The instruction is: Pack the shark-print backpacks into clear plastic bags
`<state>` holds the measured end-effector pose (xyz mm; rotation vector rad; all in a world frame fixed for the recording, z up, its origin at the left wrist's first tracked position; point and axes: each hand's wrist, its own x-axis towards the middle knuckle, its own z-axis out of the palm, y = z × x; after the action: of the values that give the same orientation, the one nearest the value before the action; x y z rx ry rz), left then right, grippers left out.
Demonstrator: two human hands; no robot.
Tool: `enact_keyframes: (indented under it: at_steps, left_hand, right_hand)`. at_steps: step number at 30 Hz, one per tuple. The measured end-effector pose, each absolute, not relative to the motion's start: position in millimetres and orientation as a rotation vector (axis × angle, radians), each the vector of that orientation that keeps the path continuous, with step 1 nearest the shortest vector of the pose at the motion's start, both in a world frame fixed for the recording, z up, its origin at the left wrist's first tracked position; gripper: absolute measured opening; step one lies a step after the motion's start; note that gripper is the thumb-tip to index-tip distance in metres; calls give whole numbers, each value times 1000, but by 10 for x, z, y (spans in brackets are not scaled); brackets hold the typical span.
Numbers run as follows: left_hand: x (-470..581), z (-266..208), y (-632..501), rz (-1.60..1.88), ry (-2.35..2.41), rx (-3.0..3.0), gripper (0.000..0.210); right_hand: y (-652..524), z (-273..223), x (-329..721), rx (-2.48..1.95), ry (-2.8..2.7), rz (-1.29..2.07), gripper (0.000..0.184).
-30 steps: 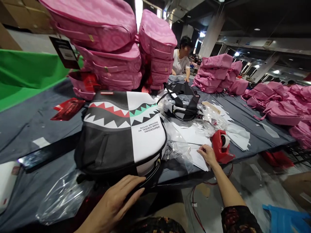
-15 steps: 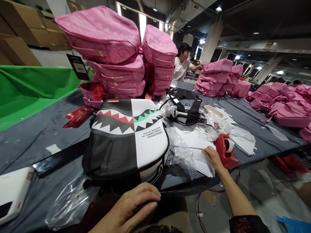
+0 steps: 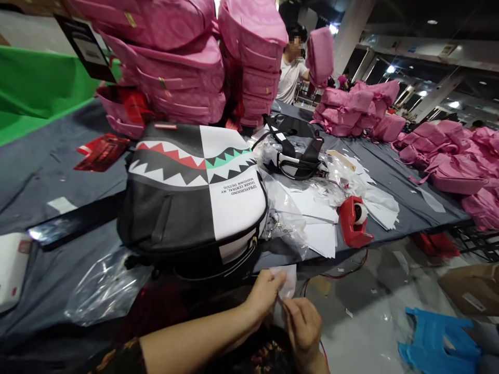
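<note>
Both of my hands pinch a small sheet of white paper in front of the table edge. My left hand grips its left side, fingers closed. Lower and to the right, my right hand holds the paper's bottom part between thumb and fingers. Just beyond lies a black and white backpack with a shark-mouth print, flat on the dark cloth. Right of it are a clear plastic bag, a stack of white paper sheets and a red tape dispenser.
Pink backpacks are piled at the back left, others farther right. A smaller black bag lies behind the paper. A dark phone-like slab is at left. A blue plastic stool stands on the floor. A co-worker lifts a pink bag.
My right hand has left the paper stack and come down toward me with a sheet. My left hand has moved right and grips it too. The co-worker has raised a pink bag.
</note>
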<state>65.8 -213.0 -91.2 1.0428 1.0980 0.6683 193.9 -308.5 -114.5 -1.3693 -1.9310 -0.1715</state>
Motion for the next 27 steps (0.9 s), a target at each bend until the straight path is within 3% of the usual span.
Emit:
enact_keyframes:
  at_steps: [3,8,12,13,18,22,27]
  left_hand:
    - [416,-909,-2157,690,1153,1487,52]
    - [-197,-468,-2283,738,565,2273,27]
    - [-646,-269,-2452,793,709,2384,32]
    - [-756,-288,-2485,851,772,2345,33]
    - [-1204,-576,-2454,1185,1277,1793,27]
    - [-1316,-695,-2221,1291,1552,1298,30]
    - [-1314,-706,-2031,1323,1613,1354,33]
  right_hand:
    - [-2983,-982,1884,-1307,-1937,45,24]
    - [-2576,-594,2006,-1051,-2084,442,58]
    - [-2247,-619,1876,-839,-2109,860,17]
    - [-2194,-645,1827,-850,-2090,892,17]
    - [-2054,-672,1557,-986,-1975,746,23]
    - [-1961,-646,1336,-964,-2032,560,15]
    - [-1808,-710,1301,-712,-2299,90,41]
